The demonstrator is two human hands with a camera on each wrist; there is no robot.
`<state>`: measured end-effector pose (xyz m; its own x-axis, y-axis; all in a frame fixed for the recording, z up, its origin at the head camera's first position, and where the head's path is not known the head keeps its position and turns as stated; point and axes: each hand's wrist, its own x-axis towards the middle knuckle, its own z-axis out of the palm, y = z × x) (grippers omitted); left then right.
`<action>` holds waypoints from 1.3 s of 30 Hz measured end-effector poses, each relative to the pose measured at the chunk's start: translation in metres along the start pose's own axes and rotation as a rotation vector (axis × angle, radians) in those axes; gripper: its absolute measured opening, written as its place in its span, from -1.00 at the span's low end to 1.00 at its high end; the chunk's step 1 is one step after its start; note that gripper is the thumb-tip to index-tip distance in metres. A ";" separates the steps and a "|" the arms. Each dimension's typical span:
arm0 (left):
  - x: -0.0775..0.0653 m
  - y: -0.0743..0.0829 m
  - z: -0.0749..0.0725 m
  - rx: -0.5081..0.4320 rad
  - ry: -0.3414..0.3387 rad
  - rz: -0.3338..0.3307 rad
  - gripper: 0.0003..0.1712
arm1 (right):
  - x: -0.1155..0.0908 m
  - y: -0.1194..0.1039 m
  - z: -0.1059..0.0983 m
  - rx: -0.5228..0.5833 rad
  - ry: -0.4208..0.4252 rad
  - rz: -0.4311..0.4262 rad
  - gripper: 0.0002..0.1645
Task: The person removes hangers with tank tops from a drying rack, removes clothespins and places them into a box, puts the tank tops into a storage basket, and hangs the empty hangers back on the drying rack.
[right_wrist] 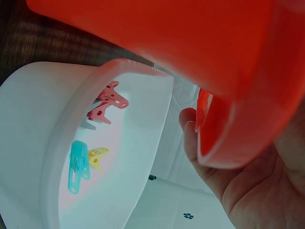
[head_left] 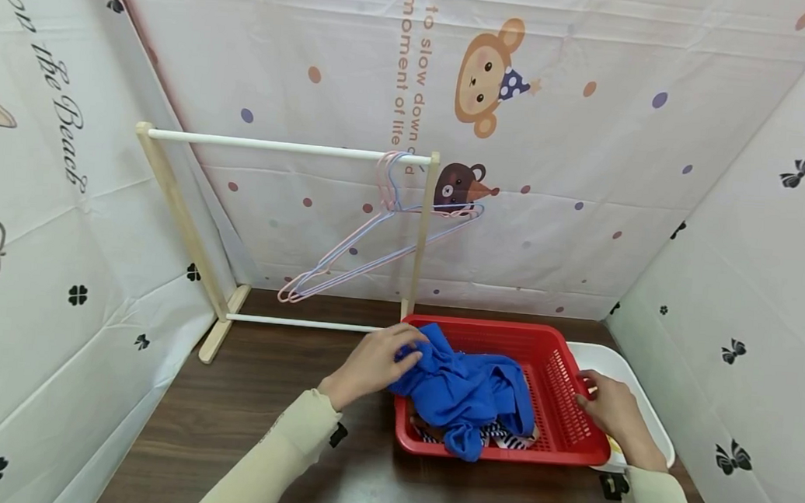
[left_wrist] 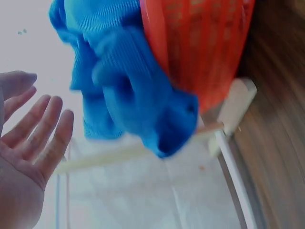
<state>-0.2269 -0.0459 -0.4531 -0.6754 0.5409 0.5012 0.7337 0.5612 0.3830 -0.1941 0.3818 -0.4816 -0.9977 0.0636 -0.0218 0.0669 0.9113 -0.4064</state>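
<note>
A crumpled blue ribbed garment (head_left: 466, 392) lies heaped in the red plastic basket (head_left: 568, 395), partly over its left and front rims. Just left of it is my left hand (head_left: 375, 363); in the left wrist view this left hand (left_wrist: 35, 148) has spread, relaxed fingers, apart from the blue cloth (left_wrist: 128, 81). My right hand (head_left: 617, 416) grips the basket's right end. Up close, its fingers curl around the red rim (right_wrist: 221, 152). Below the blue garment, black-and-white striped cloth (head_left: 511, 440) shows, with brownish cloth beside it, mostly hidden.
Behind the basket, a wooden rack (head_left: 418, 252) with white bars carries pink and blue hangers (head_left: 346, 249) at its right end. To the basket's right sits a white bin (right_wrist: 138, 186) holding several clothespins, among them a turquoise clothespin (right_wrist: 76, 167). Printed sheets form the walls.
</note>
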 end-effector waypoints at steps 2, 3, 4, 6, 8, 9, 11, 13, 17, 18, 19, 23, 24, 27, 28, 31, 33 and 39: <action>-0.002 -0.010 -0.003 -0.028 0.022 -0.061 -0.65 | 0.000 0.000 0.000 0.005 -0.002 0.003 -0.42; -0.004 -0.014 -0.004 -0.035 0.021 -0.094 -0.62 | 0.000 0.000 0.001 0.005 -0.002 0.004 -0.41; -0.005 -0.019 -0.004 -0.046 0.014 -0.129 -0.57 | 0.000 0.001 0.001 0.006 0.000 0.004 -0.41; -0.009 -0.028 -0.003 -0.054 -0.024 -0.198 -0.46 | -0.001 0.001 0.002 0.008 0.003 0.005 -0.40; -0.012 -0.035 0.000 -0.065 -0.074 -0.252 -0.37 | -0.001 0.001 0.002 0.009 0.007 0.005 -0.40; -0.014 -0.038 0.002 -0.066 -0.095 -0.270 -0.34 | -0.001 0.002 0.002 0.009 0.008 0.006 -0.39; -0.016 -0.043 0.007 -0.093 -0.128 -0.293 -0.30 | -0.001 0.002 0.002 0.010 0.008 0.007 -0.39; -0.019 -0.047 0.010 -0.134 -0.150 -0.301 -0.28 | -0.002 0.001 0.002 0.011 0.007 0.007 -0.38; -0.022 -0.050 0.017 -0.192 -0.183 -0.286 -0.27 | -0.002 0.000 0.001 0.013 -0.003 0.012 -0.37; -0.022 -0.050 0.018 -0.194 -0.191 -0.281 -0.27 | -0.002 0.000 0.001 0.014 -0.004 0.013 -0.37; -0.022 -0.050 0.020 -0.188 -0.193 -0.268 -0.29 | -0.002 0.000 0.001 0.015 -0.006 0.015 -0.37; -0.019 -0.048 0.023 -0.159 -0.177 -0.217 -0.45 | -0.002 0.000 0.001 0.008 -0.007 0.019 -0.38; -0.018 -0.047 0.023 -0.151 -0.166 -0.204 -0.51 | -0.001 -0.001 0.001 0.006 -0.007 0.018 -0.38; -0.013 -0.044 0.023 -0.140 -0.131 -0.169 -0.69 | -0.001 -0.001 0.002 -0.001 -0.006 0.021 -0.40; -0.011 -0.043 0.024 -0.137 -0.116 -0.165 -0.72 | 0.000 -0.001 0.002 -0.002 -0.005 0.022 -0.40; -0.004 -0.039 0.023 -0.139 -0.070 -0.138 -0.75 | -0.001 0.000 0.002 -0.001 0.001 0.024 -0.40; 0.002 -0.036 0.024 -0.146 -0.045 -0.133 -0.74 | -0.001 0.000 0.003 0.000 0.006 0.020 -0.40; 0.022 -0.025 0.029 -0.136 -0.044 -0.091 -0.71 | -0.001 0.000 0.003 -0.002 0.010 0.009 -0.42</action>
<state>-0.2622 -0.0298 -0.4743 -0.7397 0.5202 0.4269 0.6709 0.5203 0.5284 -0.1932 0.3808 -0.4846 -0.9970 0.0759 -0.0161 0.0759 0.9114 -0.4045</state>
